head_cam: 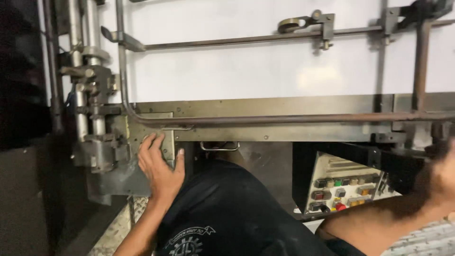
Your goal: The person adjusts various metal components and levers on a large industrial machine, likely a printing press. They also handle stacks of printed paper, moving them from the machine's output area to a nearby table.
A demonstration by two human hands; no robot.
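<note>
- Left hand (159, 166) lies flat and open, fingers spread, palm against the metal plate (151, 130) at the lower left corner of the machine's olive frame (284, 105). It grips nothing; the posture reads as bracing or steadying against the plate.
- Plate sits just right of the vertical steel shafts (83, 71) and their grey clamp blocks (97, 151), which run up the frame's left edge.
- A rusty bent rod (284, 118) curves down past the shafts and runs horizontally along the frame's lower edge, passing just above the left fingertips.
- Small wire handle (219, 146) hangs under the frame's bottom edge, near the thumb but apart from it.
- Right hand (443, 173) is a blur at the far right edge, raised toward the frame's lower right corner; cannot tell whether it is open or closed, or what it touches.
- Cream control panel (348, 187) with coloured buttons tilts below the frame, between the two arms.
- White panel (260, 66) fills the upper frame, crossed by a thinner rod (237, 41) with a latch bracket.
- Dark clothing fills the bottom centre.
</note>
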